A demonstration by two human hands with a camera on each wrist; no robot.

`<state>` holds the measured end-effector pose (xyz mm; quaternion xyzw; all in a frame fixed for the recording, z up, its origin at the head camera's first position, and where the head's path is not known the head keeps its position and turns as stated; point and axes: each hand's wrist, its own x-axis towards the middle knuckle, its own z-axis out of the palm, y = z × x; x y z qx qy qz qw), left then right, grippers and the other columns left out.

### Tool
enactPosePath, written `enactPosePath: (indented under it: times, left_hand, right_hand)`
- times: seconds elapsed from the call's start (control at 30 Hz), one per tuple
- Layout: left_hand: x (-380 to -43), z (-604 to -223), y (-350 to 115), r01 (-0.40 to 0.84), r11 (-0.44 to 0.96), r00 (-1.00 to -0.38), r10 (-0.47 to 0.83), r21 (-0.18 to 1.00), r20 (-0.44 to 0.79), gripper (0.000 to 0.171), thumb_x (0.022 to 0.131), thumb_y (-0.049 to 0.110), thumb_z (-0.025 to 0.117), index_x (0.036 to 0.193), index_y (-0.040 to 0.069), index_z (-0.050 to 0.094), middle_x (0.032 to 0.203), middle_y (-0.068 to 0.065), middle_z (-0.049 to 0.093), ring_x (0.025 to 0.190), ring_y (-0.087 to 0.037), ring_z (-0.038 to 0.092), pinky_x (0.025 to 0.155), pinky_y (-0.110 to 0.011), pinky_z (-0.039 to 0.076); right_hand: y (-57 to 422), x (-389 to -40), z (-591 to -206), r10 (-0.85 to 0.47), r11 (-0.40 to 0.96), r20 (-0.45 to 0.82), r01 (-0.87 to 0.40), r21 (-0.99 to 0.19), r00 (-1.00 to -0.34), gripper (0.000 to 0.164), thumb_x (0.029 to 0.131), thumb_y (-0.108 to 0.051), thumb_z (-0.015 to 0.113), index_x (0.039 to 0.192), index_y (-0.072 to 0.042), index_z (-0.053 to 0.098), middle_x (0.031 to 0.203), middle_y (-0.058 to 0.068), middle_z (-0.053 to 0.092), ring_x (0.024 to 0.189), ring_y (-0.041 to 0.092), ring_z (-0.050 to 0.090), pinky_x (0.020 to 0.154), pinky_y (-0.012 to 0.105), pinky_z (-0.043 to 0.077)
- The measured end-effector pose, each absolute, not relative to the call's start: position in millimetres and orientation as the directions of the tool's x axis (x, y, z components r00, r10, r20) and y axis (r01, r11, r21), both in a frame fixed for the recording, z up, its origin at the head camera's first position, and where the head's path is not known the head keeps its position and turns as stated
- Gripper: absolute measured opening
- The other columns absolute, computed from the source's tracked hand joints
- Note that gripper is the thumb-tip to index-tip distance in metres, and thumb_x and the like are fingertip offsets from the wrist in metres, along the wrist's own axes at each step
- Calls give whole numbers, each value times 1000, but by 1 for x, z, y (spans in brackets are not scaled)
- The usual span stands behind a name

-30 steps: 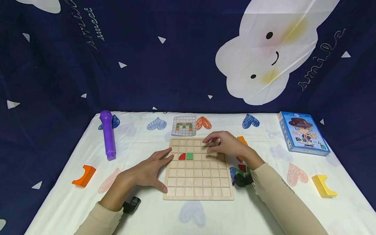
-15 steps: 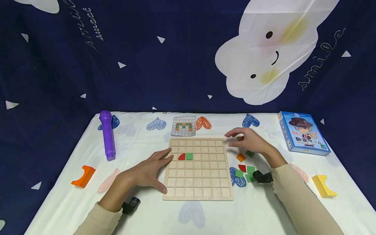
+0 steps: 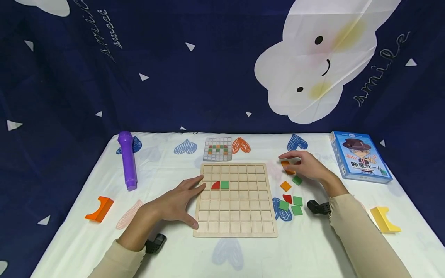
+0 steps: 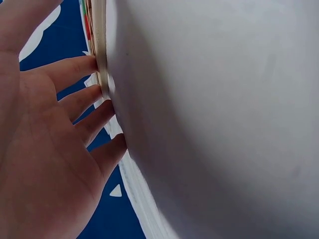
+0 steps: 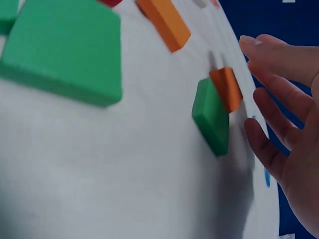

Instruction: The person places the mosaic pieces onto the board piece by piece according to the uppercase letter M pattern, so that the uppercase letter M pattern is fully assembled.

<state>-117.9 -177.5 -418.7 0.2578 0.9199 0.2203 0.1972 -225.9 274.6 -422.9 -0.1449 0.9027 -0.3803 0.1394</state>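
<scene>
My left hand (image 3: 174, 202) spreads its fingers and thumb against the left edge of a wooden grid board (image 3: 240, 226). In the left wrist view, straight fingertips meet the board's side (image 4: 100, 45). On the board lie a red quarter-round tile (image 3: 215, 185) and, beside it, a green square tile (image 3: 224, 185). Past the board's upper right corner, my right hand (image 3: 307, 166) hovers at an orange block (image 3: 286, 165), partly covering it. The right wrist view has that hand (image 5: 294, 114) with fingers loosely bent and apart, nothing between them.
Right of the board lie several green tiles (image 3: 297, 200), an orange tile (image 3: 286, 186) and a red tile (image 3: 287, 199). A pattern card (image 3: 217, 157) lies behind the board. Farther out are a purple microphone (image 3: 128, 166), a blue box (image 3: 361, 158), an orange arch (image 3: 101, 209) and a yellow arch (image 3: 382, 221).
My right hand has moved from over the board rightward to the orange block, uncovering the loose tiles. My left hand stays at the board's edge.
</scene>
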Motion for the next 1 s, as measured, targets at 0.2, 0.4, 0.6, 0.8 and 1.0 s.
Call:
enactPosePath:
  times: [0.2, 0.4, 0.6, 0.8, 1.0]
  left_hand:
    - [-117, -417, -177, 377, 773, -793, 554, 510, -253, 123, 61, 55, 93, 158, 6, 35, 173, -11, 15, 159, -37, 19, 123, -58, 33]
    - [-117, -418, -177, 379, 772, -793, 555, 511, -250, 124, 61, 55, 93, 158, 5, 35, 173, -11, 14, 159, -37, 19, 124, -57, 32]
    - [-118, -418, -177, 382, 768, -787, 562, 515, -254, 122, 62, 52, 93, 158, 3, 35, 174, -9, 14, 159, -38, 20, 126, -57, 27]
    - [-118, -417, -176, 376, 768, -784, 562, 518, -264, 121, 64, 50, 93, 158, 3, 35, 174, -8, 14, 158, -43, 19, 127, -59, 22]
    - [-117, -417, -176, 395, 763, -783, 571, 511, -247, 121, 63, 50, 94, 157, 1, 36, 173, -11, 16, 159, -38, 20, 126, -56, 27]
  right_hand:
    - [281, -230, -431, -387, 668, -133, -178, -722, -912, 37, 97, -7, 66, 134, -10, 67, 137, 17, 65, 115, 29, 60, 98, 33, 49]
    - [283, -229, -436, -371, 696, -127, -185, -694, -920, 36, 97, -4, 64, 132, -9, 68, 133, 16, 68, 114, 27, 60, 98, 31, 48]
    - [281, -227, -435, -364, 703, -104, -200, -683, -925, 33, 95, -2, 66, 127, -9, 71, 128, 15, 71, 113, 26, 60, 98, 33, 47]
    - [280, -228, -436, -366, 694, -69, -223, -684, -928, 26, 94, -1, 68, 117, -8, 76, 124, 16, 72, 112, 27, 61, 91, 20, 48]
    - [281, -229, -435, -384, 684, -59, -241, -688, -922, 24, 93, -1, 70, 114, -7, 78, 125, 17, 70, 117, 29, 60, 87, 11, 46]
